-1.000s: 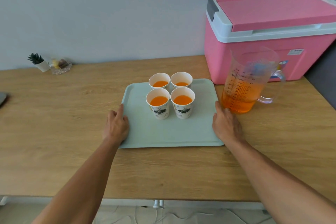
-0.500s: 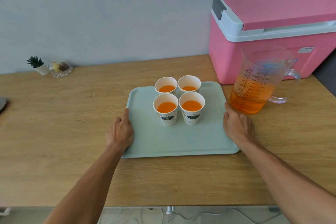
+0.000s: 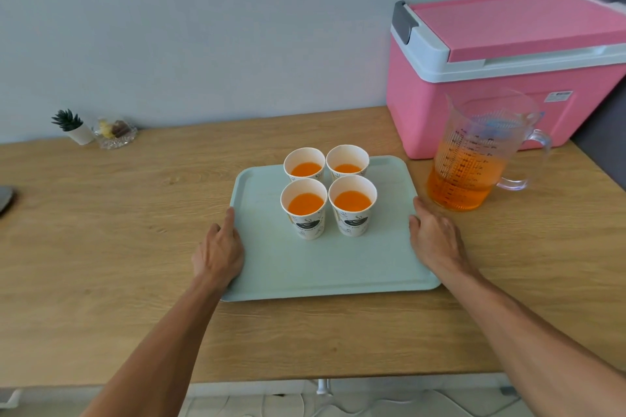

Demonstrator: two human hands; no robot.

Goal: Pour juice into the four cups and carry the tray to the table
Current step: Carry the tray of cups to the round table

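A pale green tray (image 3: 333, 267) lies on the wooden counter (image 3: 111, 230). Several white paper cups stand on its far half in a square, each holding orange juice; the near-left cup (image 3: 304, 208) and near-right cup (image 3: 353, 205) show printed logos. My left hand (image 3: 218, 252) grips the tray's left edge, thumb on top. My right hand (image 3: 435, 240) grips the right edge the same way. A clear measuring pitcher (image 3: 474, 152), about half full of orange juice, stands just right of the tray.
A pink cooler box (image 3: 508, 71) with a white-rimmed lid sits behind the pitcher against the wall. A small potted plant (image 3: 72, 125) and a glass dish (image 3: 115, 135) stand at the back left. A dark object (image 3: 5, 198) pokes in at the left edge.
Both hands stay on the tray's side edges. The view has shifted slightly, so the tray and cups sit more to the right and lower in frame.
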